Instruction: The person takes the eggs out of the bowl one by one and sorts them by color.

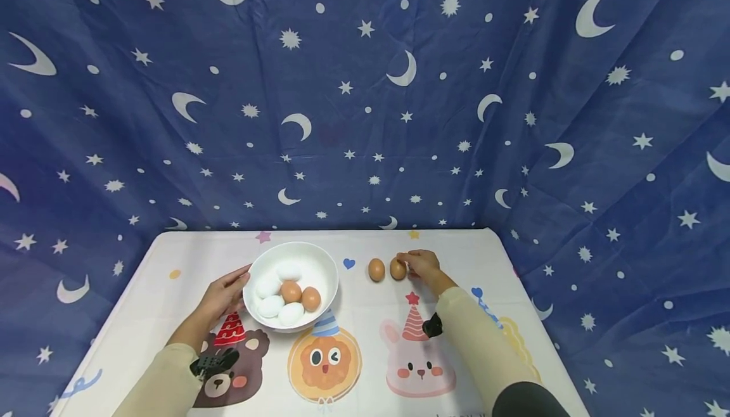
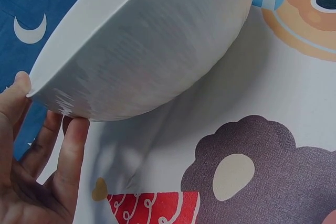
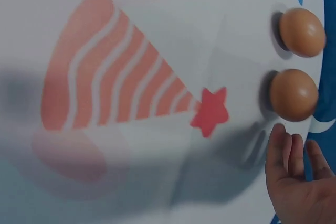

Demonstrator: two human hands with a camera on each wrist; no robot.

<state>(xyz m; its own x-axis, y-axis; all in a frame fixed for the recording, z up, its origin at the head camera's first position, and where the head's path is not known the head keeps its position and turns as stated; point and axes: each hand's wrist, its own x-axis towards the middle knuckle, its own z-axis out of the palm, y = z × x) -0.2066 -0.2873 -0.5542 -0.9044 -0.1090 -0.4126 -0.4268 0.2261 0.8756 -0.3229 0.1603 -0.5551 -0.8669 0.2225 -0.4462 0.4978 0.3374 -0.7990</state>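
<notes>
Eggs (image 1: 291,291) are gathered in a white bowl (image 1: 322,271) in the head view: four white and two brown, grouped toward its nearer side. The bowl is placed on the desk (image 1: 473,265), left of the middle. Two more brown eggs are laid on the bare white surface to its right, side by side and slightly apart: the left loose egg (image 1: 376,270) and the right loose egg (image 1: 398,269). The hands are kept well apart. The bowl's left edge is gripped by the left hand (image 1: 222,293), while the right hand (image 1: 423,265) is extended to the right loose egg, whose upper right side is overlapped by the fingertips. A bear print (image 1: 236,366), a round face print (image 1: 325,366) and a rabbit print (image 1: 421,366) are spread along the near part of the desk. A blue curtain (image 1: 365,125) patterned with moons and stars is hung behind.

In the left wrist view, the bowl's rim is pinched by the left hand, with the thumb set at the edge and the fingers placed under the outer wall. The contents are hidden by that wall.

In the right wrist view, both loose eggs are shown at the right edge. The fingers of the right hand are stretched out just beside the nearer one, and nothing is clasped; whether it is touched cannot be told.
</notes>
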